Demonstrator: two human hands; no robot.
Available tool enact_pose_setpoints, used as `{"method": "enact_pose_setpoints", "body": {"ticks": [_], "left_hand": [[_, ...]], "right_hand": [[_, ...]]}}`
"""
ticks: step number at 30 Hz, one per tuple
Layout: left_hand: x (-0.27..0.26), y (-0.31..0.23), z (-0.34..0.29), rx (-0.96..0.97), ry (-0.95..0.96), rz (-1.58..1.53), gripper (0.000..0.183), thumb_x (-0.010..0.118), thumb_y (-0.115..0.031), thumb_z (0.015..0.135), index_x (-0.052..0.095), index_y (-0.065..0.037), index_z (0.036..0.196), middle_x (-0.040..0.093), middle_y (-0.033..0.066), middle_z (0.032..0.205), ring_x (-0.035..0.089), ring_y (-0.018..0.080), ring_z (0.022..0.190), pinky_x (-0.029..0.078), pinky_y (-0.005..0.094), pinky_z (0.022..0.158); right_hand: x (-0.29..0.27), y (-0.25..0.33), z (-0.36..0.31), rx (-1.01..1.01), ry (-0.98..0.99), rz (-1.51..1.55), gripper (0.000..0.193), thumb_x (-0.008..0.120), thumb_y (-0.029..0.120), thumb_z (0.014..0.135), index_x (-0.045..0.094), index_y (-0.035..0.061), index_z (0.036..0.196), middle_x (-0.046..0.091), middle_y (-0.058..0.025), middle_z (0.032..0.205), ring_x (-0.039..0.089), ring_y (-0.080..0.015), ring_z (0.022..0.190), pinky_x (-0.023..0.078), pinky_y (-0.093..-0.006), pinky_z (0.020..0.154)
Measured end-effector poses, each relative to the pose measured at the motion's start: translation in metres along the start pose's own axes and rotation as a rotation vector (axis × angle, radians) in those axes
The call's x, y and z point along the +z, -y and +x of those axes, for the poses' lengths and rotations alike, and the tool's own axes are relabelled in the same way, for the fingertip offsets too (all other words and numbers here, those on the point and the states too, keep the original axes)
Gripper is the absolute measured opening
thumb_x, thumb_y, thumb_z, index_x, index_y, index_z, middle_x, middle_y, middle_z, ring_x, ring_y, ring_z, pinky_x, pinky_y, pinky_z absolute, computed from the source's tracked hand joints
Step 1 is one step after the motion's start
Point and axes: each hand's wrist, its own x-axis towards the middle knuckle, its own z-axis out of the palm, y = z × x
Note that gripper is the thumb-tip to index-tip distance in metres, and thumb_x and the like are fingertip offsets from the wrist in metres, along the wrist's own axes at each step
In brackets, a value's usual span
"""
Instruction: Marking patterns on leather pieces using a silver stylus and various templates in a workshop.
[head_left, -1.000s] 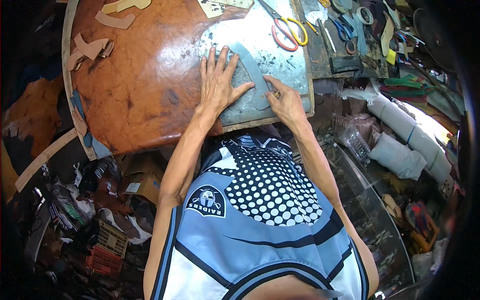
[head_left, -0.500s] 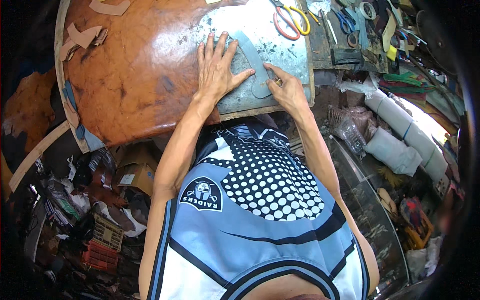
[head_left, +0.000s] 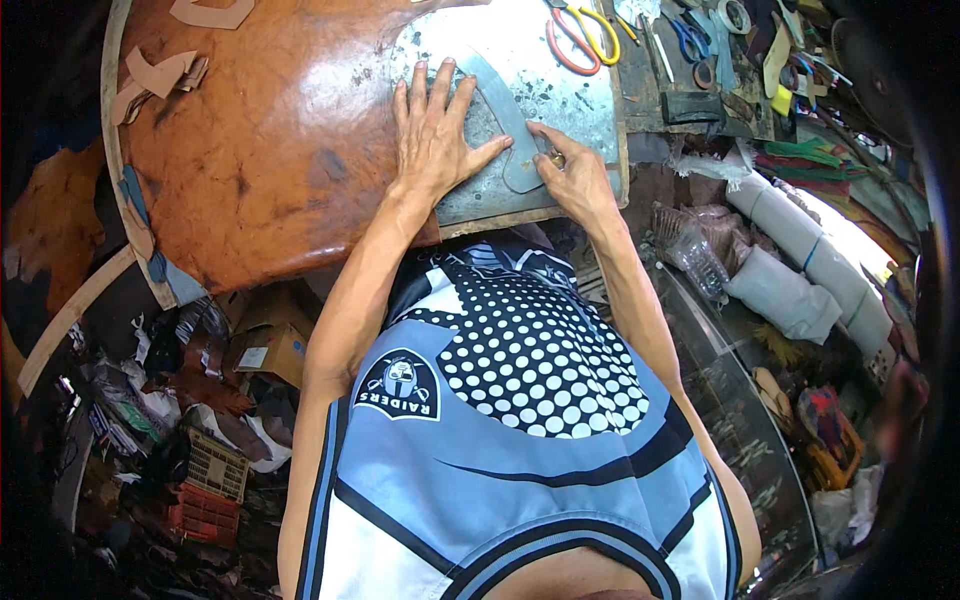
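A curved grey pattern piece [head_left: 510, 120] lies flat on a scratched metal sheet [head_left: 470, 210]. My left hand [head_left: 432, 140] is pressed down with its fingers spread; its thumb reaches the piece's inner edge and its fingertips lie near the upper end. At the piece's outer right edge is my right hand [head_left: 577, 175], the index finger stretched along it and the other fingers curled. A small brass-coloured bit shows between thumb and index finger, but whatever the hand holds is mostly hidden. Brown leather [head_left: 270, 150] covers the table left of the sheet and meets its edge under my left wrist.
Scissors [head_left: 585, 45] with red and yellow handles lie at the sheet's far right. Cut tan pieces [head_left: 160, 75] rest on the leather at far left. Beyond the sheet, a cluttered board holds blue-handled scissors [head_left: 690, 40] and a dark block [head_left: 692, 106]. A cardboard box [head_left: 270, 345] stands below left.
Both hands and the curved piece keep nearly the same places. My right hand has shifted very slightly along the edge; the whole view has tilted a little.
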Motion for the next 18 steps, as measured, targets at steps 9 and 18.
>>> {"method": "enact_pose_setpoints", "body": {"ticks": [9, 18], "left_hand": [[-0.009, -0.015, 0.009, -0.032, 0.123, 0.049, 0.094, 0.080, -0.064, 0.067, 0.053, -0.010, 0.139, 0.034, 0.0239, 0.152, 0.018, 0.0477, 0.146, 0.013, 0.0687, 0.115], [-0.021, -0.027, 0.028, 0.078, 0.188, 0.221, 0.085, 0.081, -0.056, 0.069, 0.060, 0.002, 0.128, 0.041, 0.0314, 0.143, 0.025, 0.0494, 0.143, 0.019, 0.0657, 0.114]], "right_hand": [[-0.011, -0.020, -0.006, -0.046, -0.092, -0.067, 0.042, 0.056, 0.018, 0.094, 0.057, 0.0057, 0.135, 0.065, -0.0266, 0.122, 0.069, -0.0327, 0.102, 0.053, -0.0395, 0.091], [-0.029, -0.025, -0.070, -0.290, 0.028, -0.367, 0.042, 0.053, 0.008, 0.093, 0.048, 0.0023, 0.134, 0.059, -0.0259, 0.107, 0.061, -0.0422, 0.102, 0.051, -0.0481, 0.089]]}}
